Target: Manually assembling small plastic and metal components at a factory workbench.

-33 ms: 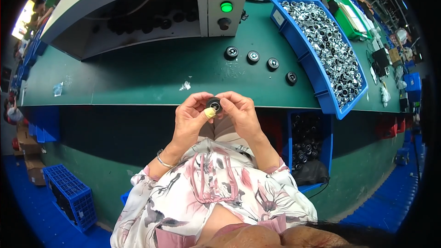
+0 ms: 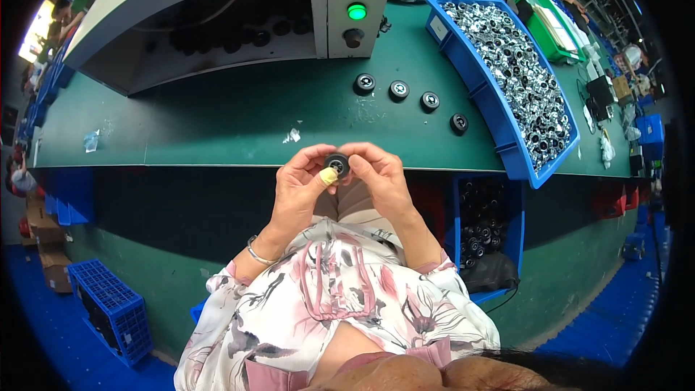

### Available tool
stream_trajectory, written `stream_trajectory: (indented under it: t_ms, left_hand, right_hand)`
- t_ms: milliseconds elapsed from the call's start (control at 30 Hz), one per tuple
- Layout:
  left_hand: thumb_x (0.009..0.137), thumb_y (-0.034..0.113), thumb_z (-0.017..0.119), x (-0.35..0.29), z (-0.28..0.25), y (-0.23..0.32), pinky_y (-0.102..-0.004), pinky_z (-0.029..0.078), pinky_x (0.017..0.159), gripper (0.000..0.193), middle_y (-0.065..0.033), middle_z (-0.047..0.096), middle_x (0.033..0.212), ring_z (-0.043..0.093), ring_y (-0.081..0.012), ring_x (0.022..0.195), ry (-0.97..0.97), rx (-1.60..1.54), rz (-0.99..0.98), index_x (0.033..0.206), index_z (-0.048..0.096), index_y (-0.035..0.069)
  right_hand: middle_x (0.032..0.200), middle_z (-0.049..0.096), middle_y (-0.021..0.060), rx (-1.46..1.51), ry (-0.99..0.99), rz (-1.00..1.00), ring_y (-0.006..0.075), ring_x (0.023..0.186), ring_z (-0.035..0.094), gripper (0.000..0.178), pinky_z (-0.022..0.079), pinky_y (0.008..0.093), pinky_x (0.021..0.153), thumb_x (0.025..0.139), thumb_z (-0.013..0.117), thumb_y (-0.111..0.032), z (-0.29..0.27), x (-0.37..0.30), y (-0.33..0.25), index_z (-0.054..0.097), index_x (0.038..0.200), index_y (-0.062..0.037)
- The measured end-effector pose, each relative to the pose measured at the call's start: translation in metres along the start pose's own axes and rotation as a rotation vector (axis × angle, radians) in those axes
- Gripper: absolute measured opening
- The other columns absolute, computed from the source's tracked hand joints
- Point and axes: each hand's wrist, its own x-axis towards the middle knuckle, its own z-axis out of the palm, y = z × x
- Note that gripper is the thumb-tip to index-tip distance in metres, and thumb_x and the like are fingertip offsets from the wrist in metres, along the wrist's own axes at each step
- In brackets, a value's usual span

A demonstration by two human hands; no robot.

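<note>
A small black wheel [image 2: 336, 165] with a silvery centre is held up before me, just off the table's near edge. My left hand [image 2: 300, 182] pinches it from the left, its thumb in a yellow cover lying across the wheel's face. From the other side, my right hand [image 2: 378, 179] closes on the wheel's rim with thumb and fingers; its fingertips are a little blurred. Beyond my hands, several similar wheels [image 2: 399, 90] lie in a slanting row on the green table [image 2: 239, 123].
A grey machine [image 2: 340, 7] with lit red and green buttons stands at the back left, dark round parts inside. At right sits a blue bin [image 2: 499, 141] of shiny small parts. Below the table edge, another blue bin [image 2: 523, 224] holds black wheels. Plastic scraps [image 2: 292, 135] lie nearby.
The wheel has turned slightly between my fingers, and my right fingertips have shifted a little along its top. Everything else stays where it was.
</note>
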Motion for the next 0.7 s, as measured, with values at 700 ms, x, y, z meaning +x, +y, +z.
stream_trajectory:
  t_ms: [700]
  left_hand:
    - [0.101, 0.030, 0.057, 0.000, 0.010, -0.006, -0.0324, 0.051, 0.091, 0.036, -0.0061, 0.066, 0.109, 0.063, -0.0144, 0.098, -0.166, -0.342, -0.278, 0.122, 0.061, 0.001]
  right_hand:
    - [0.097, 0.060, 0.0116, -1.005, 0.111, -0.705, 0.0293, 0.087, 0.056, 0.044, 0.050, 0.0376, 0.070, 0.065, 0.081, -0.006, 0.012, -0.001, -0.024, 0.066, 0.106, -0.0006]
